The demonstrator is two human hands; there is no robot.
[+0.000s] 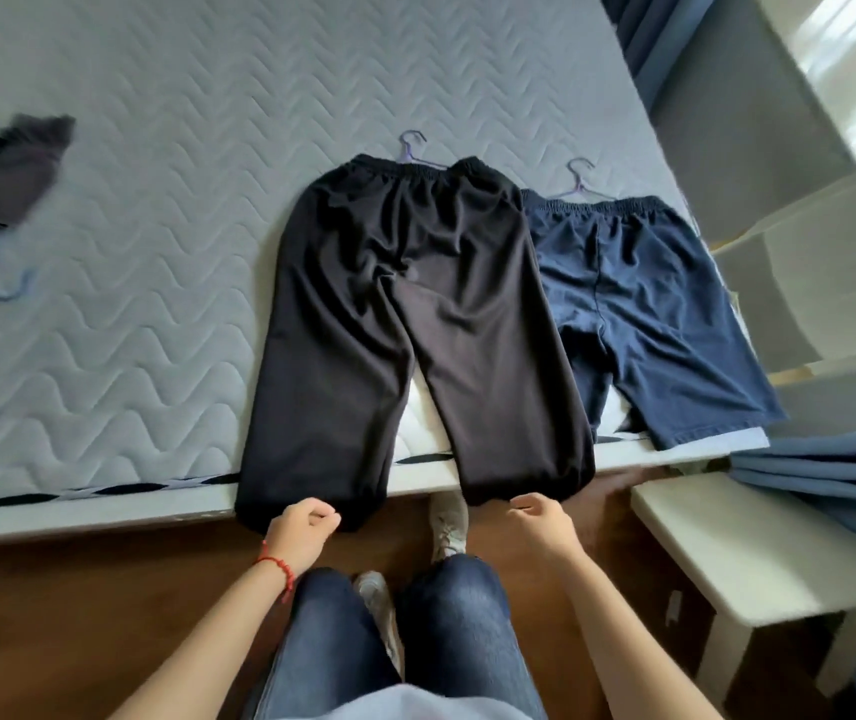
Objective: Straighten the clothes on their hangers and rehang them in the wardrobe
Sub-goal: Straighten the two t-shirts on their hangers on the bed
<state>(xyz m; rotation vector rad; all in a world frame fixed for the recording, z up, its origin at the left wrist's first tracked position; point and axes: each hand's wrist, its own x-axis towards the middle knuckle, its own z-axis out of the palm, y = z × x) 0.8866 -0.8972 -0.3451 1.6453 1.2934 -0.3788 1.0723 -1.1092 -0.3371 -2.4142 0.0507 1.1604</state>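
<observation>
Two hangered garments (405, 314) side by side; bench (758, 553) alongside.

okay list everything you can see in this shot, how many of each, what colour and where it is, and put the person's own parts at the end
mattress: one, pale grey, quilted, fills the upper left
black trousers: one, black, on the mattress, leg ends over the near edge
navy shorts: one, dark blue, right of the trousers, partly under them
hangers: two, purple, hooks showing above the trousers' waistband and the shorts' waistband
dark garment: one, grey-black, blurred, far left on the mattress
light blue hanger: one, below that garment, blurred
white bench: one, lower right
blue fabric: one, folded, right edge
left hand: one, at the left leg end, red wrist cord
right hand: one, at the right leg end
</observation>
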